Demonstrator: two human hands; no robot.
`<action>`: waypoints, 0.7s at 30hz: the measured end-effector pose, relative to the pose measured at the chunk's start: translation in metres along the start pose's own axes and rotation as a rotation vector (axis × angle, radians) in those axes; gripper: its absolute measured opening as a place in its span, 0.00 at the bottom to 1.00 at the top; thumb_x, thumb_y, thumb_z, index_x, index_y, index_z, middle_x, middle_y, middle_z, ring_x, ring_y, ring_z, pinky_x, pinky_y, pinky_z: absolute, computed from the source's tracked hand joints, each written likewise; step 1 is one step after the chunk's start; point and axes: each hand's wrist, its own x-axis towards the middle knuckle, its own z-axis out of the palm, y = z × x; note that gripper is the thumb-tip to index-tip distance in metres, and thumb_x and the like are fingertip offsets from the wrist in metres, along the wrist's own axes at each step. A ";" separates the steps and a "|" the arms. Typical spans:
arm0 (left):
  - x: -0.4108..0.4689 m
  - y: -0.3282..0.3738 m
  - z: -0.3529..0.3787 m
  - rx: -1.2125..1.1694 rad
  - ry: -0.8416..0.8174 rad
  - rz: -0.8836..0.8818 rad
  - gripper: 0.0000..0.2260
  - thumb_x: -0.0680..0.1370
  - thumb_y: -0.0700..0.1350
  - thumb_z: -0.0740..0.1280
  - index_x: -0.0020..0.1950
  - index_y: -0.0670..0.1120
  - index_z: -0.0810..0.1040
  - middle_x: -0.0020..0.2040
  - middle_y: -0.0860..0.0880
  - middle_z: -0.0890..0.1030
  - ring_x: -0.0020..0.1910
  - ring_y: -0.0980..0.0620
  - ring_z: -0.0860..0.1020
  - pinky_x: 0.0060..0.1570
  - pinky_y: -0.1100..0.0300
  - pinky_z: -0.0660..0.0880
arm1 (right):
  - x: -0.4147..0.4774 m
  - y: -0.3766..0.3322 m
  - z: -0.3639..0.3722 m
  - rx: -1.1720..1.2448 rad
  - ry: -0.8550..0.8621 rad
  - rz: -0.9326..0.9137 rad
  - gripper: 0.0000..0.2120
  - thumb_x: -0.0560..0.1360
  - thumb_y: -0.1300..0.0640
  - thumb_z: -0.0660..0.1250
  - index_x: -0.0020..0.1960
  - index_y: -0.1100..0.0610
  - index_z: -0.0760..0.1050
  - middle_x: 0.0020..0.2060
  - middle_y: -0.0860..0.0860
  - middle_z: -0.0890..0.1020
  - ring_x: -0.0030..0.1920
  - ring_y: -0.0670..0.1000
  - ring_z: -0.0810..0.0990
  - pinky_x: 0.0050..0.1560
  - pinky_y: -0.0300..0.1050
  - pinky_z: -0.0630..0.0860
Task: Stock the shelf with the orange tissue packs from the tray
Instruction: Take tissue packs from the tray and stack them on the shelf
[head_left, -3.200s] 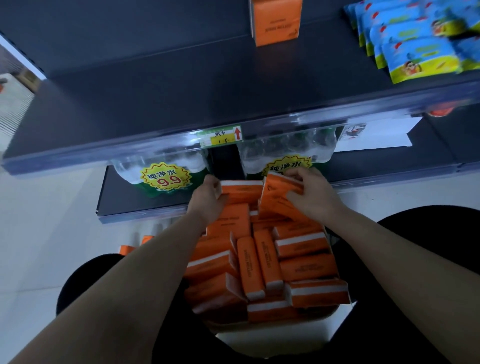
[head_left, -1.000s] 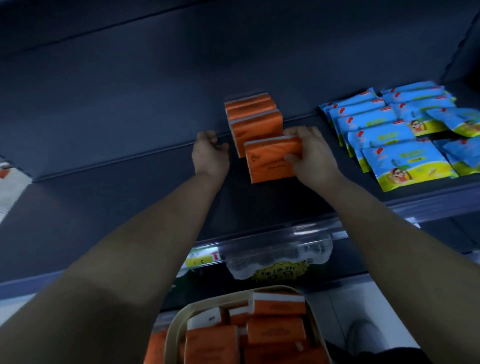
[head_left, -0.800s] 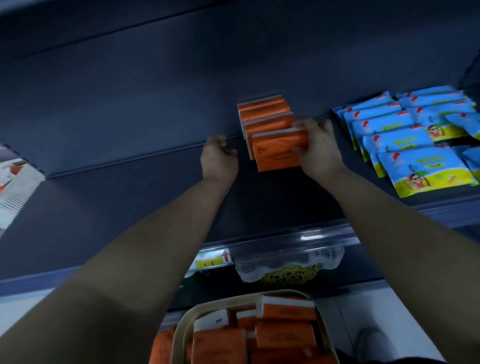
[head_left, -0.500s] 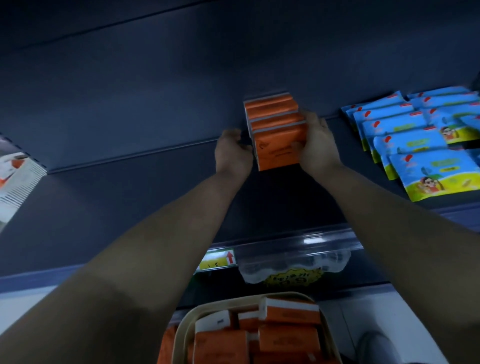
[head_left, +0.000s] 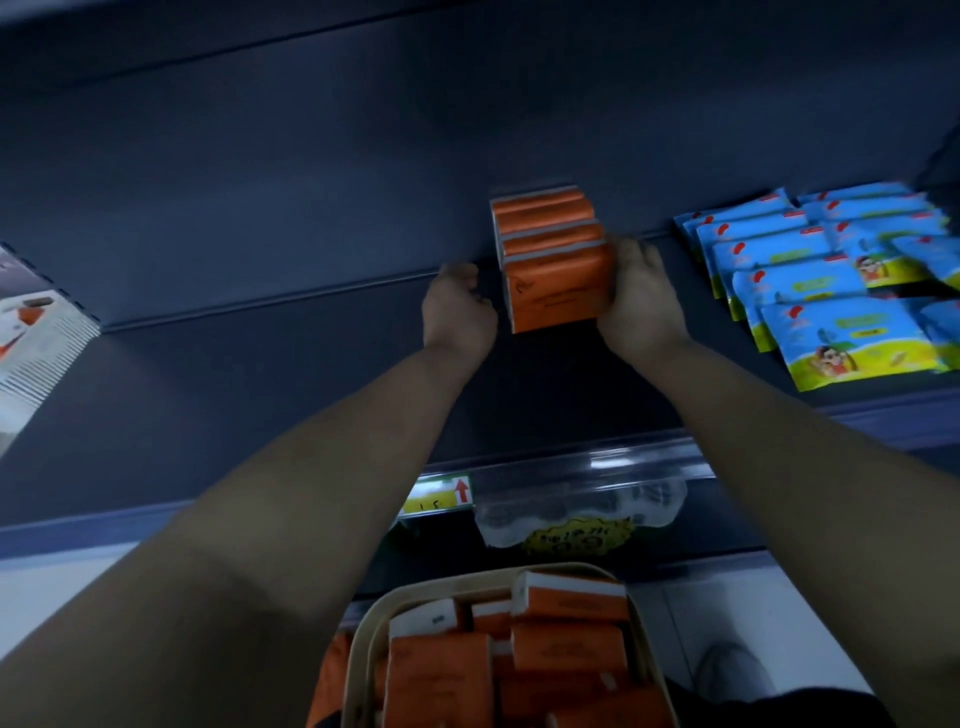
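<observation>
Frame centre: front orange pack (head_left: 558, 291) stood on shelf (head_left: 260, 395) against the row (head_left: 543, 213), clamped by right hand (head_left: 639, 306) fingers. Left hand (head_left: 457, 312) fingers curled, empty, just beside. Risk: row likely toppled forward if released unsquared.

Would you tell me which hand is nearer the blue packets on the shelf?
Right. The right hand lies just left of the blue packets; the left hand is farther left, past the orange packs.

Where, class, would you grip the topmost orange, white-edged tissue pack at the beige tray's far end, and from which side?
Probably across its long faces, from above: the orange tissue pack lies flat atop the others in the beige tray, long axis left to right, its top exposed, neighbours crowding its lower sides.
</observation>
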 end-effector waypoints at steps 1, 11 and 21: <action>-0.005 0.001 -0.004 0.007 -0.001 0.009 0.18 0.77 0.33 0.60 0.67 0.41 0.71 0.62 0.45 0.76 0.61 0.50 0.74 0.62 0.57 0.73 | -0.007 0.000 -0.002 -0.036 0.012 -0.001 0.26 0.74 0.66 0.62 0.71 0.57 0.64 0.66 0.59 0.67 0.63 0.62 0.71 0.59 0.50 0.70; -0.092 -0.009 -0.057 0.079 0.000 0.298 0.13 0.76 0.33 0.62 0.59 0.41 0.77 0.56 0.46 0.80 0.55 0.52 0.78 0.53 0.71 0.68 | -0.116 -0.025 -0.026 -0.210 0.131 -0.261 0.14 0.76 0.63 0.62 0.60 0.55 0.77 0.56 0.54 0.79 0.55 0.59 0.76 0.50 0.53 0.72; -0.211 -0.075 -0.073 0.141 -0.137 0.286 0.11 0.76 0.35 0.63 0.58 0.41 0.77 0.52 0.45 0.82 0.50 0.48 0.79 0.50 0.61 0.74 | -0.238 -0.008 -0.014 -0.259 -0.082 -0.371 0.13 0.74 0.64 0.64 0.57 0.56 0.78 0.52 0.54 0.82 0.54 0.57 0.79 0.51 0.56 0.76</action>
